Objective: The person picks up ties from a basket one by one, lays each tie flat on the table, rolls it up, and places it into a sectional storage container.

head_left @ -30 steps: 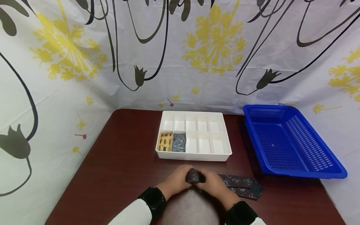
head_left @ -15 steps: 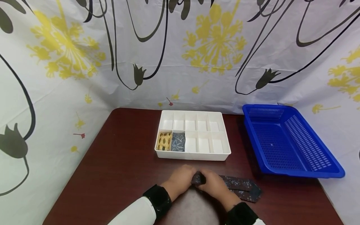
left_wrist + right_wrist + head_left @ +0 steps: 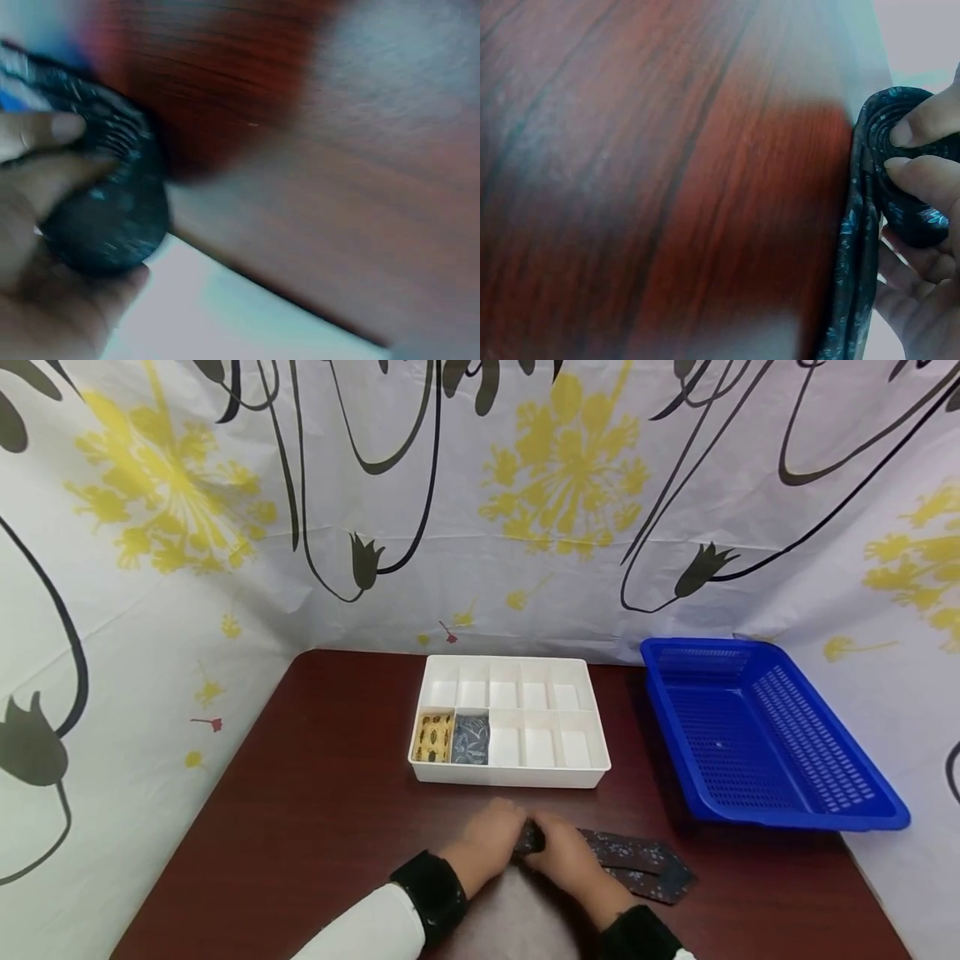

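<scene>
Dark floral fabric sits wound into a tight coil between the fingers (image 3: pixel 922 124) of both hands, at the near edge of the worktop (image 3: pixel 315 810): the left hand (image 3: pixel 487 843) cups the roll from one side, its fingers clenched round it, while the right hand (image 3: pixel 566 856) pinches it from the other. Compared with a second ago, the roll of the necktie (image 3: pixel 532 841) sits lower between the hands and shows less, and the loose tail trailing to the right along the worktop looks a little shorter, so the rolling appears to be well advanced, with a short length left to wind. Beyond the hands stands the white divided organiser (image 3: pixel 592 727), where two front-left compartments hold a yellow patterned roll (image 3: pixel 432 739) and a grey-blue roll (image 3: pixel 471 741). An open blue basket (image 3: pixel 757 727) sits to the right, well apart
</scene>
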A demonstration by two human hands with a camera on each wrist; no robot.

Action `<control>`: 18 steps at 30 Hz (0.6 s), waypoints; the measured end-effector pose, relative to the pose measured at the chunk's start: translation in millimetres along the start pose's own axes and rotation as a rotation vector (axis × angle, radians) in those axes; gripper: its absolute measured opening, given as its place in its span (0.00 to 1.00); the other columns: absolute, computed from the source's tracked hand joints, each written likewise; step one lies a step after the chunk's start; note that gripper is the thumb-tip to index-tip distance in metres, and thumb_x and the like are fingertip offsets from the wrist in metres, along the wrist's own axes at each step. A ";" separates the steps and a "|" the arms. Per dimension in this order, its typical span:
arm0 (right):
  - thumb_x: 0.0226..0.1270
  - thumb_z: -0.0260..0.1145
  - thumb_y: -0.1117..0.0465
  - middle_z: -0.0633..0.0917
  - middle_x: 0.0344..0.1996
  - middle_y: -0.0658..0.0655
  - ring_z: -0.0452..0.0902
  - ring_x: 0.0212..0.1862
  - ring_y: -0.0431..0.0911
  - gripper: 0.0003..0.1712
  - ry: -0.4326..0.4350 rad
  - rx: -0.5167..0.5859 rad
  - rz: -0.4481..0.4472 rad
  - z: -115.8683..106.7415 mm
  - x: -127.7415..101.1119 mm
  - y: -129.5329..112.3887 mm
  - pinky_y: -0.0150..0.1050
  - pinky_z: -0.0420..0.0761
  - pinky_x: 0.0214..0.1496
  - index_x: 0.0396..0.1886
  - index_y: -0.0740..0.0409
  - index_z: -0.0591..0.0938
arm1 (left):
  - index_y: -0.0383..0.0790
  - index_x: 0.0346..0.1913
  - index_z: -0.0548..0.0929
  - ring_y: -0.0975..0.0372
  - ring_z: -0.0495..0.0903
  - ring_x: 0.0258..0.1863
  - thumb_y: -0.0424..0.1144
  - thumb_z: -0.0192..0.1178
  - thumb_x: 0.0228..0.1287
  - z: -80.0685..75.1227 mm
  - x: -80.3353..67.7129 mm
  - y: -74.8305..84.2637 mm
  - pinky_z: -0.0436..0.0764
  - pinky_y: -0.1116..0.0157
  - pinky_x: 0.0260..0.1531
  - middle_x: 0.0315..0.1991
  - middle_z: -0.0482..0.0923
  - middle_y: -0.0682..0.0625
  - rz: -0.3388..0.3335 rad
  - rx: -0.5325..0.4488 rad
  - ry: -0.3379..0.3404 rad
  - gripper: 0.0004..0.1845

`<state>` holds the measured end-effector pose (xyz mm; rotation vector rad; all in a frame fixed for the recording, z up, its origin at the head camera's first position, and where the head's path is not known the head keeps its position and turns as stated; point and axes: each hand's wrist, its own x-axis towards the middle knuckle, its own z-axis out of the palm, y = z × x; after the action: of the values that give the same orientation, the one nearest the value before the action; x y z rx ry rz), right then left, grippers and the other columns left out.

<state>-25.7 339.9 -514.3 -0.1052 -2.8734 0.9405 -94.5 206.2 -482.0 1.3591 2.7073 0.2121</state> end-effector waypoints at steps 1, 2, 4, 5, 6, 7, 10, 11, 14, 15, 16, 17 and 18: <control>0.38 0.77 0.69 0.84 0.42 0.59 0.79 0.47 0.53 0.27 -0.005 0.018 -0.002 0.2 0.7 1.0 0.51 0.77 0.51 0.43 0.61 0.80 | 0.44 0.41 0.79 0.61 0.76 0.44 0.32 0.73 0.42 2.2 0.5 -7.5 0.77 0.65 0.46 0.39 0.78 0.52 0.000 -0.114 -0.011 0.20; 0.39 0.77 0.69 0.84 0.41 0.58 0.79 0.47 0.52 0.26 -0.015 0.037 0.000 0.3 1.3 2.0 0.50 0.78 0.50 0.43 0.60 0.80 | 0.45 0.41 0.78 0.61 0.75 0.44 0.31 0.74 0.40 5.5 0.6 -15.3 0.76 0.65 0.49 0.40 0.77 0.53 0.008 -0.220 -0.011 0.22; 0.39 0.76 0.69 0.84 0.40 0.55 0.79 0.45 0.49 0.25 -0.031 0.069 -0.003 0.1 2.9 4.6 0.48 0.78 0.48 0.42 0.59 0.81 | 0.45 0.43 0.77 0.62 0.75 0.45 0.30 0.74 0.36 13.3 -0.6 -28.8 0.74 0.64 0.52 0.41 0.77 0.54 0.033 -0.396 0.017 0.26; 0.40 0.76 0.70 0.84 0.39 0.54 0.79 0.44 0.48 0.24 -0.041 0.081 -0.005 -0.3 3.8 5.8 0.47 0.78 0.47 0.42 0.59 0.81 | 0.44 0.44 0.77 0.62 0.74 0.45 0.29 0.74 0.35 17.2 -1.7 -33.4 0.74 0.63 0.52 0.41 0.77 0.54 0.041 -0.471 0.035 0.27; 0.40 0.76 0.70 0.84 0.39 0.53 0.79 0.43 0.46 0.24 -0.050 0.089 -0.004 -0.6 4.7 7.0 0.46 0.78 0.47 0.42 0.58 0.81 | 0.44 0.44 0.78 0.62 0.74 0.45 0.29 0.74 0.34 20.7 -2.8 -36.7 0.73 0.62 0.53 0.41 0.78 0.55 0.049 -0.520 0.054 0.28; 0.40 0.77 0.70 0.84 0.39 0.52 0.79 0.43 0.46 0.25 -0.057 0.095 -0.009 -1.1 5.6 8.0 0.46 0.78 0.47 0.42 0.58 0.81 | 0.43 0.44 0.78 0.63 0.75 0.44 0.29 0.74 0.34 24.3 -3.7 -39.2 0.74 0.62 0.52 0.40 0.78 0.55 0.058 -0.544 0.074 0.27; 0.39 0.76 0.71 0.84 0.39 0.51 0.78 0.43 0.45 0.26 -0.080 0.088 -0.035 -2.6 8.3 9.8 0.45 0.78 0.46 0.43 0.57 0.81 | 0.44 0.40 0.78 0.64 0.74 0.41 0.29 0.73 0.38 31.1 -6.2 -40.5 0.75 0.63 0.49 0.37 0.77 0.56 0.057 -0.528 0.117 0.22; 0.39 0.76 0.71 0.84 0.39 0.52 0.78 0.43 0.45 0.26 -0.083 0.081 -0.050 -2.8 8.9 10.4 0.45 0.78 0.46 0.43 0.57 0.82 | 0.44 0.39 0.78 0.64 0.75 0.40 0.30 0.72 0.39 32.1 -6.8 -39.8 0.75 0.63 0.49 0.36 0.77 0.56 0.056 -0.509 0.130 0.20; 0.39 0.76 0.72 0.84 0.40 0.52 0.79 0.44 0.46 0.27 -0.089 0.073 -0.075 -4.4 10.2 10.7 0.45 0.78 0.46 0.44 0.57 0.82 | 0.43 0.40 0.79 0.63 0.76 0.41 0.32 0.71 0.43 33.3 -8.1 -36.9 0.75 0.63 0.49 0.37 0.78 0.55 0.053 -0.463 0.164 0.19; 0.38 0.76 0.72 0.84 0.40 0.53 0.79 0.44 0.47 0.27 -0.088 0.064 -0.080 -4.8 10.4 10.6 0.46 0.78 0.46 0.44 0.58 0.82 | 0.43 0.42 0.79 0.62 0.76 0.43 0.32 0.71 0.43 33.2 -8.6 -36.0 0.75 0.63 0.50 0.39 0.79 0.54 0.054 -0.462 0.170 0.20; 0.38 0.76 0.71 0.84 0.41 0.53 0.79 0.44 0.47 0.27 -0.086 0.053 -0.084 -5.1 10.5 10.4 0.47 0.78 0.47 0.45 0.58 0.82 | 0.42 0.45 0.80 0.61 0.77 0.45 0.32 0.71 0.44 32.9 -9.0 -35.2 0.75 0.62 0.51 0.41 0.80 0.53 0.055 -0.472 0.174 0.21; 0.38 0.76 0.71 0.84 0.41 0.54 0.79 0.45 0.48 0.28 -0.084 0.041 -0.087 -5.6 10.7 9.9 0.48 0.77 0.48 0.45 0.58 0.82 | 0.41 0.46 0.80 0.61 0.77 0.46 0.31 0.71 0.44 32.4 -9.4 -34.7 0.75 0.62 0.52 0.42 0.80 0.52 0.054 -0.482 0.175 0.22; 0.38 0.76 0.71 0.84 0.42 0.54 0.79 0.46 0.49 0.28 -0.085 0.031 -0.084 -6.0 10.9 9.3 0.49 0.77 0.49 0.45 0.58 0.82 | 0.40 0.47 0.80 0.61 0.77 0.47 0.30 0.70 0.44 32.2 -9.7 -34.3 0.74 0.61 0.53 0.44 0.80 0.51 0.055 -0.495 0.174 0.23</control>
<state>-35.5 352.0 -514.1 0.0599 -2.9129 0.9961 -110.8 180.7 -519.3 1.3054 2.4955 0.9711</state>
